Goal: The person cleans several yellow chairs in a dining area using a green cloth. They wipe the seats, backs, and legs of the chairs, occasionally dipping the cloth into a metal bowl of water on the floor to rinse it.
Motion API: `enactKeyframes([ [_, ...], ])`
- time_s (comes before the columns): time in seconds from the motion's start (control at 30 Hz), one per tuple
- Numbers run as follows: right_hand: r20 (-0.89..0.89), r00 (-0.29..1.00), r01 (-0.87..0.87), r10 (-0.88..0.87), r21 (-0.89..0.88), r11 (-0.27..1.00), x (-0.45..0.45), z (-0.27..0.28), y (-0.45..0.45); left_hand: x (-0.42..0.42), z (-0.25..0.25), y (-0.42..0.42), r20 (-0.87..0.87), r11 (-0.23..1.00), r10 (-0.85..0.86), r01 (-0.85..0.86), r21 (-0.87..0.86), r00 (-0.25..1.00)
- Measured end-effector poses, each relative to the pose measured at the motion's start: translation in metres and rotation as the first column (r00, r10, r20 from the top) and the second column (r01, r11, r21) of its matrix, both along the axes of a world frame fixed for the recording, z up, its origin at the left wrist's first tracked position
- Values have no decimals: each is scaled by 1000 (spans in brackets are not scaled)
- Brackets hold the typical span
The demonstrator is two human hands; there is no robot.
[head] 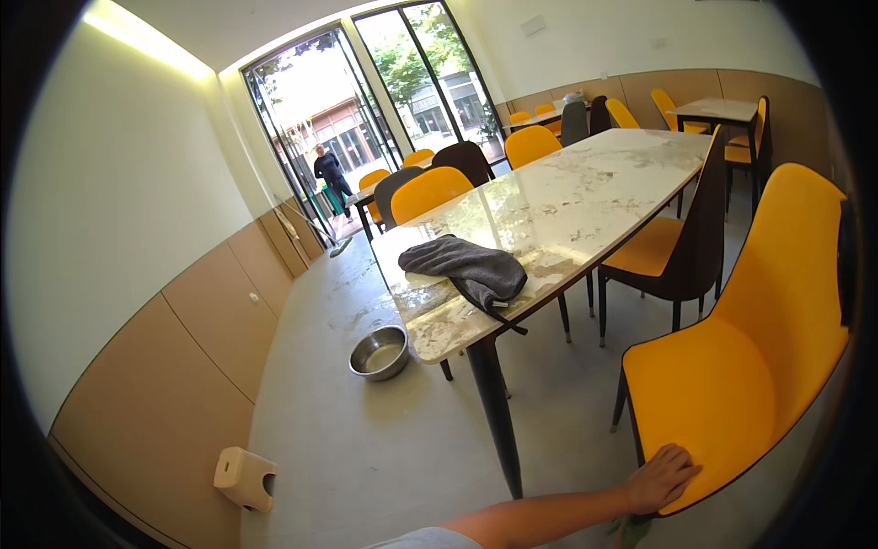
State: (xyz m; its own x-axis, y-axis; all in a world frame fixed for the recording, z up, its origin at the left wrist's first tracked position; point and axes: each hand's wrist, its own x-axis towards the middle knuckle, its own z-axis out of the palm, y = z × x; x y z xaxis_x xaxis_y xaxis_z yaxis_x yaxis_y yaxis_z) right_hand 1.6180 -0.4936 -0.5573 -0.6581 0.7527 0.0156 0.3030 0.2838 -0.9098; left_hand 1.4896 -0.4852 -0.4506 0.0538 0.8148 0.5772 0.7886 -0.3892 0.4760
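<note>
My left hand [664, 479] rests on the front edge of a yellow chair seat [706, 391], fingers bent and close together. Whether the fingers grip the edge or only press on it cannot be told. Below my wrist a bit of something green [630, 530] shows, mostly cut off by the picture's edge. My right hand is out of view. Before me stands a long marble-patterned table [549, 206] with black legs. On its near end lies a crumpled grey cloth [473, 267], a dark strap hanging over the side.
A metal basin [378, 353] sits on the floor beside the table. A beige plastic stool [245, 479] is by the left wall. A brown-backed chair [669, 254] stands at the table's right side. A mop [339, 247] lies near the glass door, where a person [333, 178] stands.
</note>
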Motion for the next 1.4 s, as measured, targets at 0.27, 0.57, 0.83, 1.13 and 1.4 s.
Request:
enactKeyframes([
  [0.27, -159, 982, 107, -105, 7, 994, -28, -37, 9, -31, 6, 24, -30, 963, 27, -18, 268, 999],
  [0.57, -86, 938, 249, -335, -504, 827, -8, -236, -15, -23, -7, 8, -168, 994, 64, -47, 102, 984],
  [0.83, -302, 876, 359, -377, -114, 926, -22, -60, -56, -10, 4, -33, -180, 993, 105, -95, 64, 978],
  [1.13, 110, 988, 117, -109, -70, 991, 116, 9, 5, -65, 51, -10, -138, 990, 98, -111, -87, 986],
  [1.4, 157, 517, 852, -842, -195, 487, 261, 29, 63, -75, -11, -7, 266, 803, 341, -132, -581, 902],
])
